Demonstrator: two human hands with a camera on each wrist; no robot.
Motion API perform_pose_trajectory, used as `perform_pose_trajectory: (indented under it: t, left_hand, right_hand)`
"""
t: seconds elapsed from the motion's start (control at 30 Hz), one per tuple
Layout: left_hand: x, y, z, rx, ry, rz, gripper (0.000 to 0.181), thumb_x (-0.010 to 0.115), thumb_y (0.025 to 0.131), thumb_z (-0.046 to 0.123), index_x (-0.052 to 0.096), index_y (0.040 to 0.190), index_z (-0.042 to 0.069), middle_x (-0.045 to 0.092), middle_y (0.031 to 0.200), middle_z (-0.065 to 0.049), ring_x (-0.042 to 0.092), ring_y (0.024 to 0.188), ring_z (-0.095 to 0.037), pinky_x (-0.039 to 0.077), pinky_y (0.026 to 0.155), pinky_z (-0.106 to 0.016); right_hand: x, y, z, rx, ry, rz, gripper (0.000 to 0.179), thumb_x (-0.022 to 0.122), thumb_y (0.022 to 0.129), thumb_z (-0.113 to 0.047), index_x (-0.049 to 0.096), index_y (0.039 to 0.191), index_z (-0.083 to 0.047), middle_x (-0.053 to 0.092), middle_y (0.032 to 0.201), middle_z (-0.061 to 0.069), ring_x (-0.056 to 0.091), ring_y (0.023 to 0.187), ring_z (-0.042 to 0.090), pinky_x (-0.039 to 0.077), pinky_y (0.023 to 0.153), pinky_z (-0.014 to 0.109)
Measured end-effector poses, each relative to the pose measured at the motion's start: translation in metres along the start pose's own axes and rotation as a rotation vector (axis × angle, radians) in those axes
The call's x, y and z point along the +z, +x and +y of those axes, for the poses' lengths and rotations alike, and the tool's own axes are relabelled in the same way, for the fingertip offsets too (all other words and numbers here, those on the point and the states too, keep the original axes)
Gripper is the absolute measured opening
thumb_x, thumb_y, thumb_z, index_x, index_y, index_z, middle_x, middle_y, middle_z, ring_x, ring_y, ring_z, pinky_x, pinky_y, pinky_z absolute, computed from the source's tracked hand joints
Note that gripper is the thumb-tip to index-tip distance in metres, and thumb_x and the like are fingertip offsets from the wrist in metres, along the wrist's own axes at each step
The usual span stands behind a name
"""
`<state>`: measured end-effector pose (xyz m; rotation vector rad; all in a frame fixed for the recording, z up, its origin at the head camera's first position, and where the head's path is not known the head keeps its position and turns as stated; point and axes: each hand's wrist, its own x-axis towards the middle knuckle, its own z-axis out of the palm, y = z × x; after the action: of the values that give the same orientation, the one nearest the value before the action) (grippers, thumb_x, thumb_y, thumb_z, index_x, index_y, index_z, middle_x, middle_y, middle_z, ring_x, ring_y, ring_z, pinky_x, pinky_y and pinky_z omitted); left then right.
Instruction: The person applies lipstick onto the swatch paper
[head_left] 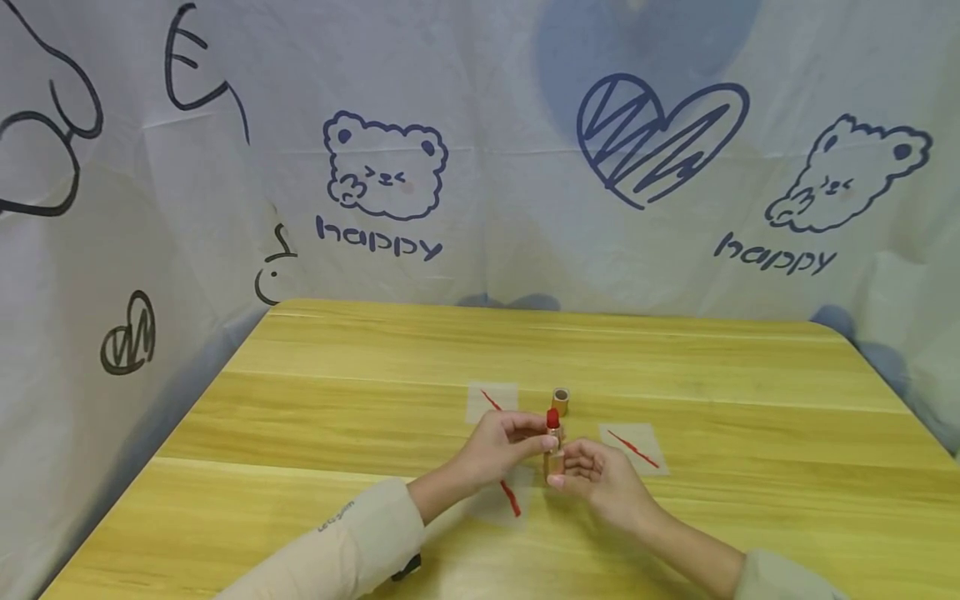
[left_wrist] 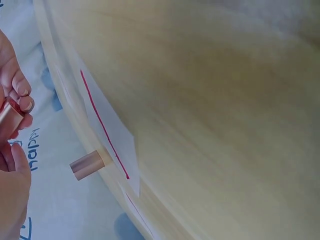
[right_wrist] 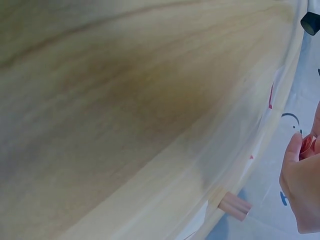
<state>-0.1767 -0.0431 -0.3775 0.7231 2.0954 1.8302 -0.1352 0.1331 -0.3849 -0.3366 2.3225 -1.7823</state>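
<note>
Both hands hold a lipstick (head_left: 552, 418) upright above the wooden table (head_left: 337, 400), its red bullet showing at the top. My left hand (head_left: 495, 446) pinches the golden tube just below the bullet. Lower down, my right hand (head_left: 611, 485) pinches the base between thumb and fingers. The golden cap (head_left: 561, 400) stands on the table just beyond the lipstick, open end up. In the left wrist view, the tube (left_wrist: 10, 120) shows between the hands at the left edge. The right wrist view shows only a sliver of it, the fingers hiding the rest.
Three pale paper squares with red strokes lie around the hands: one behind the left hand (head_left: 478, 408), one under it (head_left: 487, 504), one to the right (head_left: 652, 436). A black object (head_left: 407, 568) sits partly behind the left sleeve. Drawn-on white sheeting (head_left: 517, 208) surrounds the table.
</note>
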Motion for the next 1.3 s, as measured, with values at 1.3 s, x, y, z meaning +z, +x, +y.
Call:
perform_pose_trajectory:
  t: [1.3]
  left_hand:
    - [0.022,-0.011,0.005,-0.066,0.022,0.396,0.025,0.075,0.078,0.013,0.07,0.093,-0.006,0.071,0.091,-0.02,0.069,0.081,-0.023,0.055,0.07,-0.018]
  right_hand:
    - [0.012,0.001,-0.002,0.016,-0.022,0.105,0.025,0.069,0.079,0.0,0.057,0.099,0.011,0.065,0.094,0.018,0.061,0.082,0.008,0.053,0.075,0.016]
